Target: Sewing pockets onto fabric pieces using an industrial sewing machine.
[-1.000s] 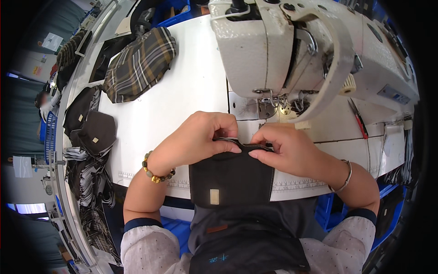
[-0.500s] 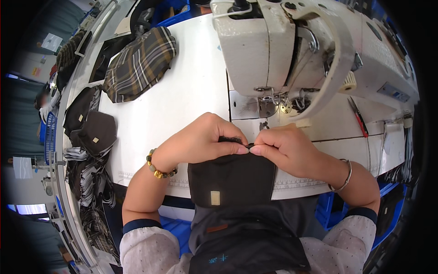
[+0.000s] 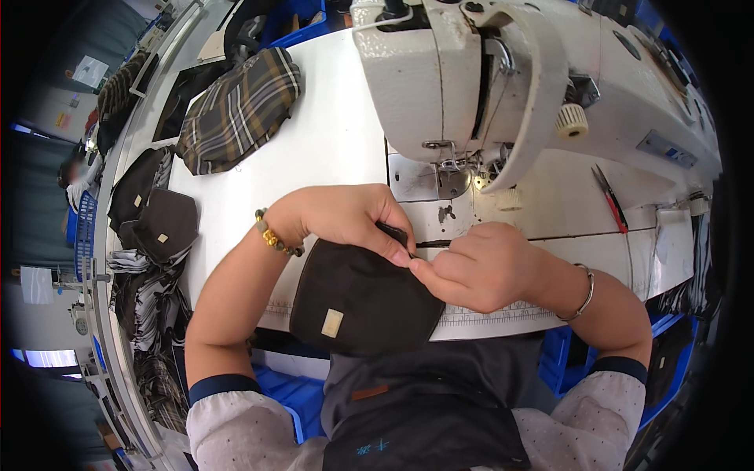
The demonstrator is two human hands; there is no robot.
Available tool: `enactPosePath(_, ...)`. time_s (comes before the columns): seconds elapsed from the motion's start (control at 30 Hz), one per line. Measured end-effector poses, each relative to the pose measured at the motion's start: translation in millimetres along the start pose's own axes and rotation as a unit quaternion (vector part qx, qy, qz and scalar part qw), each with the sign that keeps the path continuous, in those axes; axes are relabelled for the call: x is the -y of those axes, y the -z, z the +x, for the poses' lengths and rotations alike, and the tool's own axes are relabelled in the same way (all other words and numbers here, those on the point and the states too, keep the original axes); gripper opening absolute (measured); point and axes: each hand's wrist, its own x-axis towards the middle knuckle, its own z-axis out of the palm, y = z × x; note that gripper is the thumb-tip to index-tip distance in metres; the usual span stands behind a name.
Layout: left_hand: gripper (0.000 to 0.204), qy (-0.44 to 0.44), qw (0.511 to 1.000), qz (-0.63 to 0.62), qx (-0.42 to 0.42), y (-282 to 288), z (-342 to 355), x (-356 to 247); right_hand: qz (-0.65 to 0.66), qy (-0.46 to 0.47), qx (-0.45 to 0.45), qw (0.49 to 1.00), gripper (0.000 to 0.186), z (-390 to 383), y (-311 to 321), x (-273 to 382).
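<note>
A dark brown fabric piece (image 3: 369, 294) with a small cream label hangs over the front edge of the white sewing table (image 3: 330, 118). My left hand (image 3: 357, 224) pinches its upper edge between thumb and fingers. Close against it, my right hand (image 3: 479, 271) is closed, thumb and forefinger pinching the same edge at its upper right corner. What lies right between the fingertips is too small to make out. Just beyond my hands stands the white sewing machine (image 3: 424, 86), its presser foot area above the metal plate (image 3: 412, 179).
Red-handled snips (image 3: 613, 200) lie on the table at the right. A plaid fabric piece (image 3: 239, 110) rests at the far left. Dark labelled pieces (image 3: 161, 224) and striped cloth are heaped along the left edge. Blue bins (image 3: 294, 396) sit below the table.
Both hands have kept their pinch while the fabric piece shifted left and tilted. My right hand has curled its fingers more and turned at the corner.
</note>
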Motion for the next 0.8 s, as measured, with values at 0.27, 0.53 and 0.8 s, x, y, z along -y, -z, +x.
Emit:
enactPosePath(0.27, 0.029, -0.014, 0.766, 0.477, -0.432, 19.5, 3.8, -11.0, -0.056, -0.179, 0.157, 0.97, 0.022, -0.6, -2.2, -3.5)
enactPosePath(0.53, 0.037, -0.037, 0.768, 0.465, -0.439, -60.4, 9.5, 7.1, -0.053, -0.188, 0.157, 0.968, 0.036, -9.7, -14.8, -8.9)
enactPosePath(0.8, 0.03, 0.075, 0.849, 0.399, -0.339, -13.9, 29.9, -0.9, -0.156, -0.19, 0.188, 0.951, 0.04, -4.8, -7.2, -19.7)
